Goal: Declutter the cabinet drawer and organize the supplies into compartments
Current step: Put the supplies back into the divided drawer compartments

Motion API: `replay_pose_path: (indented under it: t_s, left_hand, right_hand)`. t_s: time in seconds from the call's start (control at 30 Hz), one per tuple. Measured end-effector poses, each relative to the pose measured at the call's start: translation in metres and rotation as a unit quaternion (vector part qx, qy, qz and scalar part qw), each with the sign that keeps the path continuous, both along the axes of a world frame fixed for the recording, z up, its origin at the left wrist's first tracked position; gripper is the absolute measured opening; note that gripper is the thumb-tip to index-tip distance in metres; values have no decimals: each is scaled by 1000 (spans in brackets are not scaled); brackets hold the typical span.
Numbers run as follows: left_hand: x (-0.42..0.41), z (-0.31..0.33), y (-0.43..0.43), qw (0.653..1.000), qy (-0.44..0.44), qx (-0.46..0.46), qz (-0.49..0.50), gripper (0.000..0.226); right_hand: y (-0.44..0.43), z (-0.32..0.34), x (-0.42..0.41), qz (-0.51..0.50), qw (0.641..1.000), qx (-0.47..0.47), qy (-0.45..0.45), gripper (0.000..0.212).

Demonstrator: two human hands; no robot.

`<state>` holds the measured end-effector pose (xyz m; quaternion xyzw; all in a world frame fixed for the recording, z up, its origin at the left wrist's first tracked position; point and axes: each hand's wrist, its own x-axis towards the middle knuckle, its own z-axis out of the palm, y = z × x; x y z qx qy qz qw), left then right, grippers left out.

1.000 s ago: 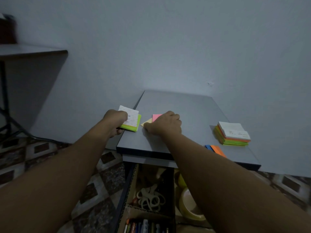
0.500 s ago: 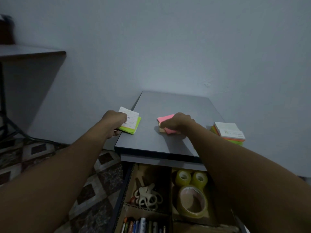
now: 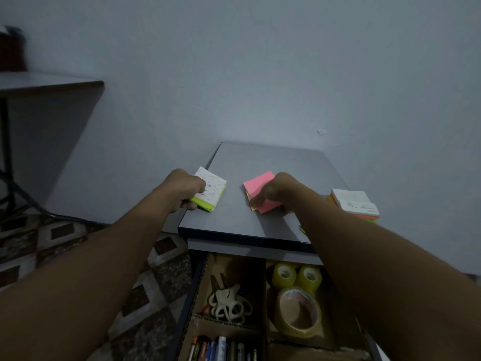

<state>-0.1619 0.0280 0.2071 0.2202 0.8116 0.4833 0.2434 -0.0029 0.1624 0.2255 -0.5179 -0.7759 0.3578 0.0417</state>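
Drawer (image 3: 193, 293): open, nearest of all, split into boxes by cardboard walls.
Pens (image 3: 221, 349): in the nearest left box.
Scissors (image 3: 229, 306): in the left box just behind the pens.
Tape rolls (image 3: 296, 311): in the right box; the right arm (image 3: 377, 269) hides that box's right side.
Left hand (image 3: 186, 188): fingers curled round a green note pad (image 3: 211, 195) at the left edge of the cabinet top (image 3: 273, 162).
Right hand (image 3: 281, 191): pinching the pink notes (image 3: 257, 184) on the middle of the top.
Note stack (image 3: 356, 204): on the right of the top, partly behind the right arm.
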Motion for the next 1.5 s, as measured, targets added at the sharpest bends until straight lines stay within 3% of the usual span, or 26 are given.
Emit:
replay_pose_path:
  t_s: [0.27,0.4,0.9,1.03,1.23,1.33,1.5]
  left_hand:
    - [15,3,-2,998,-49,19,-25,15]
    - [28,5,-5,997,-61,26,-37,9]
    - [75,3,-21,989,-95,87,-68,20]
    - [97,3,-37,986,-101,83,-106,10]
    - [130,-10,-63,975,-92,37,-197,18]
    - [146,-25,-71,961,-71,-10,-268,27]
    - [178,-50,-71,923,-45,-65,-378,27]
  right_hand:
    - [0,-1,19,-36,990,7,137,25]
    - [-4,4,33,-36,988,-17,151,24]
    - [-13,10,106,7,976,-46,211,30]
    - [-22,11,131,15,977,-46,208,24]
    - [-37,0,170,25,976,-49,213,26]
    - [-44,-9,185,33,977,-48,203,39]
    - [-50,-23,204,41,978,-63,197,34]
